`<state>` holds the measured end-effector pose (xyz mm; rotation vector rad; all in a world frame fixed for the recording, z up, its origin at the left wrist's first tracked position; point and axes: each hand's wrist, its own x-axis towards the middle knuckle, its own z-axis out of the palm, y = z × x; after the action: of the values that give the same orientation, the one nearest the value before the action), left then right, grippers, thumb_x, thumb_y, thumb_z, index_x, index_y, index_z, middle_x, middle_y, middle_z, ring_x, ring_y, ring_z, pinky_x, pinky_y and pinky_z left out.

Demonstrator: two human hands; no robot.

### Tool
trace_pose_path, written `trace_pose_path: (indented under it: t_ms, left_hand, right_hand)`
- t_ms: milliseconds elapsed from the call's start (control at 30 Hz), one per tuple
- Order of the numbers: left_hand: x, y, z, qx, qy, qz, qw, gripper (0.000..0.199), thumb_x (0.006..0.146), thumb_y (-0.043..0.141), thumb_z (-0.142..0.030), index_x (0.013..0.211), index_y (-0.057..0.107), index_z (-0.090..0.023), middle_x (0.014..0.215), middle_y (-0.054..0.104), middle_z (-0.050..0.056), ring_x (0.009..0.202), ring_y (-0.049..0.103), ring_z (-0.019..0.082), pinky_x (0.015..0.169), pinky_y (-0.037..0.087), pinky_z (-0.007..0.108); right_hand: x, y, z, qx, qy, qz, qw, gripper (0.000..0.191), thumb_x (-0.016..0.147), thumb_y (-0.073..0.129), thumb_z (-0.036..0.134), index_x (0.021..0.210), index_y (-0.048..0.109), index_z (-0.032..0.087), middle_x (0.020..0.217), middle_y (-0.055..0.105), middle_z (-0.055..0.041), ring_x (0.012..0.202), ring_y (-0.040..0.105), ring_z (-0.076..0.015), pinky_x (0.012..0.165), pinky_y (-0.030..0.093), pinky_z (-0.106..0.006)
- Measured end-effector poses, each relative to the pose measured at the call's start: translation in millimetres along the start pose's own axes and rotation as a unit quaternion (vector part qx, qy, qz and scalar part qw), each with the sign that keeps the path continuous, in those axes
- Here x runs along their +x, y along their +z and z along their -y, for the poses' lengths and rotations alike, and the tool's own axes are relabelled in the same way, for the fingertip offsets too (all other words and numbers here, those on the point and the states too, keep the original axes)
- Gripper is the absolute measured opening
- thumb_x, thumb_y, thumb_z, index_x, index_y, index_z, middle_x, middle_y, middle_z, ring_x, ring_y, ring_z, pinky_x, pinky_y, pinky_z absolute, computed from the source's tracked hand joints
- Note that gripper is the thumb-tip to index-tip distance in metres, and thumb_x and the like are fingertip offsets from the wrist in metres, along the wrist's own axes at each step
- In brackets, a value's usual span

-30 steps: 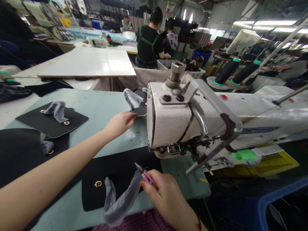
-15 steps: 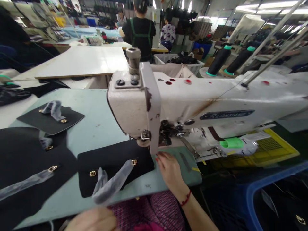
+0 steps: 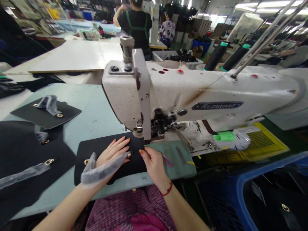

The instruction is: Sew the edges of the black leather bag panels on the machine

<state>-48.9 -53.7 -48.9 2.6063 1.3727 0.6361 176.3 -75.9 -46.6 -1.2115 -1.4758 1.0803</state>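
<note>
A black leather-like panel (image 3: 134, 163) lies under the head of the white sewing machine (image 3: 178, 86). It bears gold rings and a strap (image 3: 103, 171) wrapped in cloudy plastic. My left hand (image 3: 112, 154) rests flat on the panel, fingers stretched, with the wrapped strap across its back and wrist. At the panel's right edge, beside the presser area, my right hand (image 3: 154, 162) pinches the edge between thumb and fingers. A small pink-handled tool (image 3: 167, 159) lies just right of that hand, partly hidden. The needle tip is hard to make out.
More black panels with wrapped straps (image 3: 49, 110) lie on the pale green table (image 3: 93, 120) to the left. A blue crate (image 3: 240, 189) holding black pieces stands at the lower right, near a yellow tray (image 3: 267, 141). Co-workers (image 3: 138, 29) are farther back.
My left hand has come up from the bottom edge onto the panel, beneath the strap. My right hand now grips the panel's edge, and the pink-handled tool has come into sight. The camera has shifted slightly.
</note>
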Motion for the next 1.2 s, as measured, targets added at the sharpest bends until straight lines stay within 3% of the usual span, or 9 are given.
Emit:
trace_pose_path:
  t_ms: [100, 300, 667, 867, 1033, 1100, 1200]
  left_hand:
    - [-7, -12.2, 9, -0.009, 0.045, 0.027, 0.999, 0.035, 0.095, 0.048, -0.030, 0.124, 0.064, -0.022, 0.136, 0.063, 0.008, 0.125, 0.060, 0.024, 0.107, 0.049, 0.041]
    - [-2, -28.4, -2, 0.013, 0.100, 0.033, 0.994, 0.031, 0.095, 0.046, -0.018, 0.118, 0.067, -0.018, 0.133, 0.065, 0.009, 0.125, 0.060, 0.021, 0.109, 0.049, 0.037]
    - [15, -26.3, -5, 0.011, 0.116, -0.015, 0.993, 0.031, 0.097, 0.047, -0.034, 0.105, 0.074, -0.018, 0.121, 0.072, 0.009, 0.110, 0.069, 0.022, 0.104, 0.053, 0.035]
    - [30, -34.2, -1, -0.037, 0.042, 0.042, 0.998, 0.024, 0.093, 0.054, -0.029, 0.103, 0.073, -0.018, 0.118, 0.073, 0.009, 0.107, 0.070, 0.023, 0.096, 0.057, 0.033]
    - [34, -38.6, -7, -0.089, -0.045, 0.046, 0.994, 0.025, 0.094, 0.051, -0.031, 0.105, 0.070, -0.017, 0.117, 0.073, 0.007, 0.105, 0.070, 0.022, 0.093, 0.057, 0.031]
    - [33, -39.8, -9, -0.103, -0.071, 0.042, 0.991, 0.027, 0.094, 0.049, -0.031, 0.107, 0.068, -0.018, 0.114, 0.074, 0.007, 0.100, 0.071, 0.021, 0.087, 0.059, 0.029]
    - [33, -39.4, -7, -0.066, -0.067, 0.038, 0.995, 0.025, 0.094, 0.049, -0.033, 0.107, 0.067, -0.020, 0.104, 0.076, 0.004, 0.088, 0.073, 0.019, 0.076, 0.060, 0.027]
  right_hand:
    - [-3, 1, 2, 0.018, 0.029, -0.003, 0.999, 0.039, 0.098, 0.052, 0.043, 0.072, 0.058, 0.015, 0.062, 0.044, 0.0025, 0.058, 0.039, -0.0108, 0.053, 0.027, -0.022]
    - [-3, -1, 5, 0.046, 0.056, -0.008, 0.997, 0.045, 0.097, 0.051, 0.046, 0.064, 0.044, 0.017, 0.061, 0.035, 0.0031, 0.058, 0.032, -0.0102, 0.052, 0.024, -0.023]
    - [6, -5, 9, 0.029, 0.053, -0.012, 0.998, 0.047, 0.097, 0.051, 0.044, 0.061, 0.033, 0.019, 0.061, 0.027, 0.0040, 0.057, 0.025, -0.0097, 0.051, 0.019, -0.024]
    - [21, -3, 7, 0.028, 0.059, -0.008, 0.998, 0.047, 0.096, 0.051, 0.046, 0.061, 0.036, 0.018, 0.062, 0.027, 0.0038, 0.058, 0.026, -0.0100, 0.052, 0.019, -0.025]
    - [25, -5, 13, 0.009, 0.061, -0.003, 0.998, 0.048, 0.097, 0.050, 0.048, 0.061, 0.035, 0.018, 0.060, 0.026, 0.0045, 0.056, 0.026, -0.0095, 0.051, 0.019, -0.025]
    - [17, -7, 15, -0.010, 0.052, 0.001, 0.999, 0.046, 0.098, 0.049, 0.047, 0.063, 0.041, 0.018, 0.060, 0.032, 0.0040, 0.056, 0.031, -0.0098, 0.051, 0.022, -0.024]
    - [-2, -11, 16, 0.002, 0.066, 0.037, 0.997, 0.037, 0.099, 0.049, 0.046, 0.077, 0.058, 0.017, 0.067, 0.053, 0.0009, 0.058, 0.049, -0.0116, 0.051, 0.032, -0.022]
